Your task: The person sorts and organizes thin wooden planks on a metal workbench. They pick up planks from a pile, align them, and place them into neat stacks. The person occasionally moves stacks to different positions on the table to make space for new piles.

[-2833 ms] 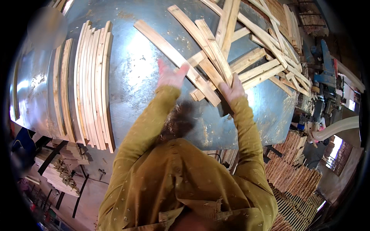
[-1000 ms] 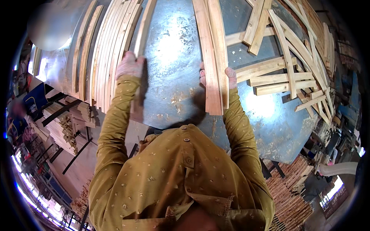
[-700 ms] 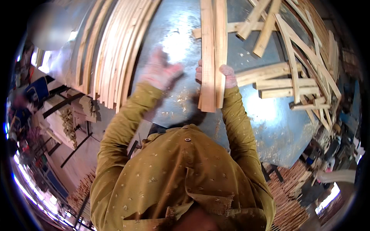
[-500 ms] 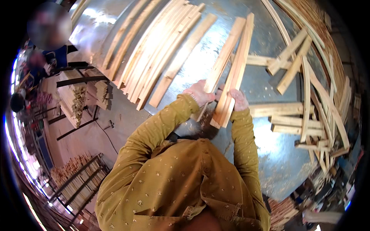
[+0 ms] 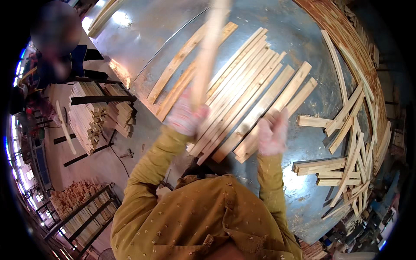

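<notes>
- A dull metal bench (image 5: 299, 47), scuffed and glossy in patches, fills the middle of a timber workshop.
- The left hand (image 5: 187, 115) has its fingers wrapped about the near end of a raised wooden strip (image 5: 208, 56), which rises blurred from the grip toward the top of the view.
- The right hand (image 5: 273, 132) is at the near part of two wooden strips (image 5: 287, 99); blur hides whether its fingers grip or merely touch them.
- Half a second ago, both hands held strips up in front of the body; now two lie at the row's right side, apparently from that handful, so the row looks wider and one strip remains aloft.
- Between the hands lies the row of strips (image 5: 240, 82), side by side, near ends uneven.
- Left of the row, beyond the raised strip, lie two separate strips (image 5: 180, 65).
- Farther right, a loose pile of strips (image 5: 349, 167) lies crisscrossed.
- Off the bench, left, stacked timber (image 5: 89, 119) sits on black supports.
</notes>
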Tool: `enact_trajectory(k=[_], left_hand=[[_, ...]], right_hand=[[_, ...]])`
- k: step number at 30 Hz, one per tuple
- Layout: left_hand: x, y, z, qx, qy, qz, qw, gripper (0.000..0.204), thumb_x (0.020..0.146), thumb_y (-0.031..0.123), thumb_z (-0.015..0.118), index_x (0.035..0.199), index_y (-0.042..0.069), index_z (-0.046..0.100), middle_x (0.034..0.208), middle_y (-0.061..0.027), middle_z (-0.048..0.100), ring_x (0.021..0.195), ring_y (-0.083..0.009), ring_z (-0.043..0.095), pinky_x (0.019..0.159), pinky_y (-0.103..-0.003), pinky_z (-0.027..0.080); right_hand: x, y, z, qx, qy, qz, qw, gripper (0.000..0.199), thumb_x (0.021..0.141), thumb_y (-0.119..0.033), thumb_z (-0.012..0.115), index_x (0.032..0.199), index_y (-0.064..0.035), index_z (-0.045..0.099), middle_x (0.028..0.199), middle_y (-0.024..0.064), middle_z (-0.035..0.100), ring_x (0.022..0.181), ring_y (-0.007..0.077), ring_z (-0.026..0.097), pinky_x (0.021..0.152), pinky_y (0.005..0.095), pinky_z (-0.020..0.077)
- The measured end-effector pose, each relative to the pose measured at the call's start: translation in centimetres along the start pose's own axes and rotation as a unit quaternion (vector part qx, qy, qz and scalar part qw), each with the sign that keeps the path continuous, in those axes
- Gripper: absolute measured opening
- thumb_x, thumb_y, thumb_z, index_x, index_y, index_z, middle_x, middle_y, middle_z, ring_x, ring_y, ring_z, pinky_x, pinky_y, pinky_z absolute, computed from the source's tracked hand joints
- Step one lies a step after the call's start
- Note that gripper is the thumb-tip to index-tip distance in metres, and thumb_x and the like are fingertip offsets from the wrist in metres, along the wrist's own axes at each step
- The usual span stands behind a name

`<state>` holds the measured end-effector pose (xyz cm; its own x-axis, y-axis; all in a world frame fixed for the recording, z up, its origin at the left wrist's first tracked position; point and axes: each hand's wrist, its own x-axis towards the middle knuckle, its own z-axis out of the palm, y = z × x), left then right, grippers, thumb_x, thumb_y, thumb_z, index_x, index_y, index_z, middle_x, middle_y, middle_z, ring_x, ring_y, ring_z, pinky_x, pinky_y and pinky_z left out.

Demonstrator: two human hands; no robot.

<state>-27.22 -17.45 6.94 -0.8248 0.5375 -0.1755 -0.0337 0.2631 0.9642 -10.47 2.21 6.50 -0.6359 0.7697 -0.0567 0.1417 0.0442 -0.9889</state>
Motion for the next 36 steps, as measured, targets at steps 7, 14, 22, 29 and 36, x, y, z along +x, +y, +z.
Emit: enact_trajectory(k=[7,14,22,29,36], left_hand=[[6.1,0.3,-5.8,0.408,0.102,0.019,0.907,0.069,0.083,0.036,0.073,0.137,0.002,0.046,0.126,-0.0215,0.056,0.119,-0.0358,0.053,0.101,-0.045,0.042],[6.6,-8.7,-10.5,0.564,-0.078,0.043,0.821,0.061,0.086,0.040,0.066,0.133,0.006,0.048,0.114,-0.0158,0.063,0.101,-0.0359,0.063,0.088,-0.045,0.049],[11.7,-9.2,-17.2,0.295,-0.116,-0.035,0.948,0.026,0.087,0.025,0.063,0.106,0.008,0.068,0.110,-0.0116,0.062,0.102,-0.0315,0.060,0.086,-0.039,0.050],[12.2,-7.0,-19.9,0.562,-0.120,0.032,0.818,0.030,0.083,0.037,0.070,0.110,0.023,0.072,0.154,-0.0127,0.032,0.143,-0.0390,0.024,0.117,-0.042,0.025],[14.0,-6.0,-19.8,0.432,-0.047,-0.125,0.892,0.062,0.077,0.031,0.076,0.134,0.018,0.056,0.150,-0.0202,0.034,0.136,-0.0371,0.038,0.109,-0.041,0.037]], right_hand=[[11.1,-6.6,7.7,0.184,0.054,0.092,0.977,0.033,0.089,-0.021,0.072,0.115,-0.0067,0.056,0.079,0.0023,0.061,0.061,0.0138,0.060,0.049,0.0245,0.0527],[18.7,-9.3,6.2,-0.106,-0.085,-0.142,0.980,0.050,0.084,-0.005,0.073,0.129,-0.0037,0.050,0.098,0.0030,0.063,0.089,0.0132,0.061,0.079,0.0257,0.0522],[24.3,-4.5,15.9,-0.557,-0.330,-0.549,0.528,0.030,0.074,-0.017,0.068,0.103,-0.0212,0.060,0.119,0.0010,0.062,0.120,0.0217,0.055,0.116,0.0465,0.0321],[23.7,-2.0,22.4,-0.479,-0.441,-0.549,0.524,0.050,0.078,-0.021,0.065,0.126,-0.0274,0.055,0.145,0.0059,0.047,0.135,0.0255,0.044,0.119,0.0468,0.0264],[23.6,-0.3,27.9,-0.466,-0.511,-0.511,0.510,0.065,0.075,-0.017,0.068,0.136,-0.0224,0.047,0.129,0.0059,0.056,0.123,0.0264,0.052,0.111,0.0436,0.0347]])
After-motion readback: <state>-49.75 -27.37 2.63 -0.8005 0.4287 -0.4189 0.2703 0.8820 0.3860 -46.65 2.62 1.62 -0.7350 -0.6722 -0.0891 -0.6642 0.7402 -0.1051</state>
